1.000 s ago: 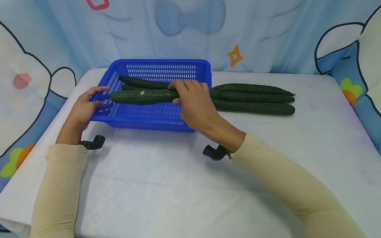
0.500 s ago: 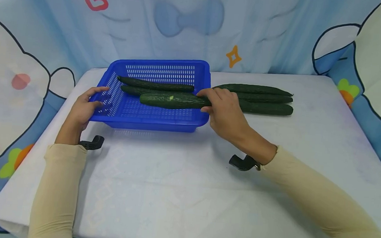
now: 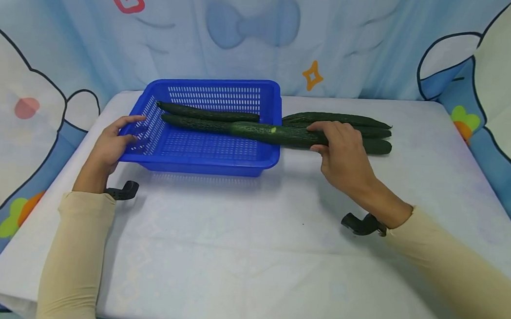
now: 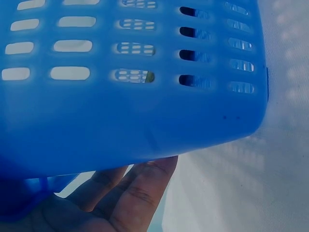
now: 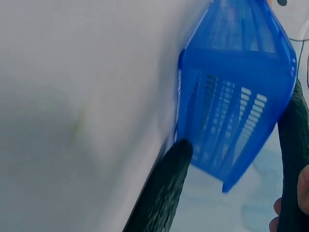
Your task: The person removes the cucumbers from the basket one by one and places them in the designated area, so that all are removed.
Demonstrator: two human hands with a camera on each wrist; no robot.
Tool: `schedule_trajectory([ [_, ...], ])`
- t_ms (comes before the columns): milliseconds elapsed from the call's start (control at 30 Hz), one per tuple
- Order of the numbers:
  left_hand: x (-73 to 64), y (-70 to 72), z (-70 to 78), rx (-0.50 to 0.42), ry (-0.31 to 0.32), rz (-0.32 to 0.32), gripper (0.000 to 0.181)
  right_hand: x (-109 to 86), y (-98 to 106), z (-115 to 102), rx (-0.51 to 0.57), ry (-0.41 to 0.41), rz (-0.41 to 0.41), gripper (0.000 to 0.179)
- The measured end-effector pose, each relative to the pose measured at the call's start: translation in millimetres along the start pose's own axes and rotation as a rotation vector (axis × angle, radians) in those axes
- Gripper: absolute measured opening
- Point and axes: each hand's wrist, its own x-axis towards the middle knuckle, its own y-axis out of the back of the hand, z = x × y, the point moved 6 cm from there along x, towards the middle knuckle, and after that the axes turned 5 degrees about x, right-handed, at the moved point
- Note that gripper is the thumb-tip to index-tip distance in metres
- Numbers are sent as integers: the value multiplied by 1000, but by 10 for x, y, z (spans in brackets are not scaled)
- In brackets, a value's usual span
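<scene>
My right hand point(image 3: 345, 157) grips a long dark green cucumber point(image 3: 279, 134), seen at the right edge of the right wrist view. Its left end is above the blue basket point(image 3: 202, 168); the rest extends past the basket's right rim over the cucumbers on the table. My left hand point(image 3: 108, 145) holds the basket's left rim, and in the left wrist view its fingers point(image 4: 145, 193) show below the blue plastic. Inside the basket lie a thin cucumber point(image 3: 207, 113) and another cucumber point(image 3: 193, 123), whose right end is hidden behind the held one.
Right of the basket, several cucumbers lie side by side on the white tablecloth: a rear cucumber point(image 3: 337, 119), a middle cucumber point(image 3: 376, 133) and a front cucumber point(image 3: 378, 147). A blue printed curtain point(image 3: 254, 42) hangs behind the table point(image 3: 232, 255).
My right hand has moved right with the cucumber, from over the basket's middle to past its right rim. The left hand and the basket have stayed in place.
</scene>
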Motion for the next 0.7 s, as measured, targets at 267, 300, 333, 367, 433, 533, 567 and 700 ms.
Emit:
schedule_trajectory([
  [267,2,11,-6,5,0,9,55,-151,244,217,-46,-31,19,35],
  [300,0,12,-6,6,1,11,55,-167,271,245,-55,-38,16,35],
  [333,-1,14,-7,6,1,12,55,-183,301,273,-60,-46,16,35],
  [367,-2,16,-9,5,3,12,55,-198,328,301,-66,-55,13,35],
  [433,-2,16,-13,5,4,10,55,-228,377,354,-81,-79,3,36],
  [533,4,14,-21,4,6,6,55,-276,439,434,-94,-112,-10,36],
  [567,7,13,-22,4,7,5,56,-295,453,460,-99,-123,-16,36],
  [700,14,2,-24,1,12,1,56,-372,491,543,-111,-152,-25,36],
])
